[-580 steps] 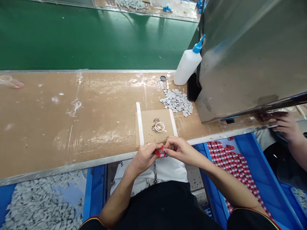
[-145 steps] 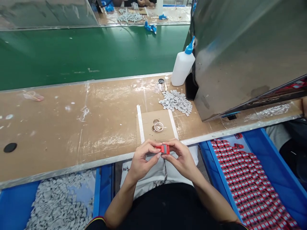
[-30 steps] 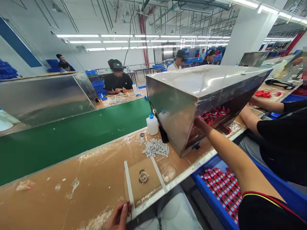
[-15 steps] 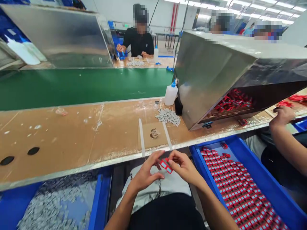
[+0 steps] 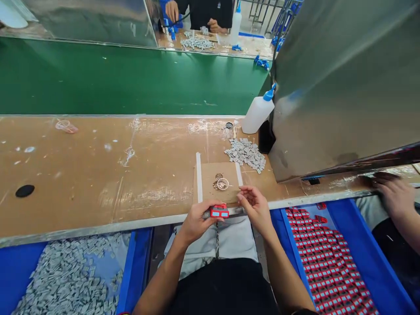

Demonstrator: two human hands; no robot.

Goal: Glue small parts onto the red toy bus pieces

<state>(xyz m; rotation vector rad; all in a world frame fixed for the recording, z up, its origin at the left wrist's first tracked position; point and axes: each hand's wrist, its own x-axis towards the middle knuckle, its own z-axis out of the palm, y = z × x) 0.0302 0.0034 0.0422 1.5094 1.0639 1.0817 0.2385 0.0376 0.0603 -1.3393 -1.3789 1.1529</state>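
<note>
My left hand (image 5: 197, 219) is closed around a small red toy car body (image 5: 219, 211) with light blue windows, just in front of the table edge. A grey bit shows beside the car body at my fingers. My right hand (image 5: 255, 209) is raised at the edge, its fingers half curled and apart, with nothing visible between them. It is near a cardboard sheet (image 5: 210, 175) taped down with white strips. On that sheet lies a small clear ring-shaped dish (image 5: 223, 183) with a thin stick, beside dark wet-looking spots. Small grey flat pieces (image 5: 246, 153) are heaped behind.
A white squeeze bottle (image 5: 257, 114) stands against a metal housing (image 5: 341, 96). Blue drawers hold grey pieces (image 5: 75, 280) at left and rows of red car bodies (image 5: 331, 258) at right. A green belt (image 5: 131, 83) runs behind. Another person's hand (image 5: 393, 192) rests at right.
The view has tilted downward. Both hands were at the red car body; now the left alone holds it, and the right has moved away toward the cardboard sheet.
</note>
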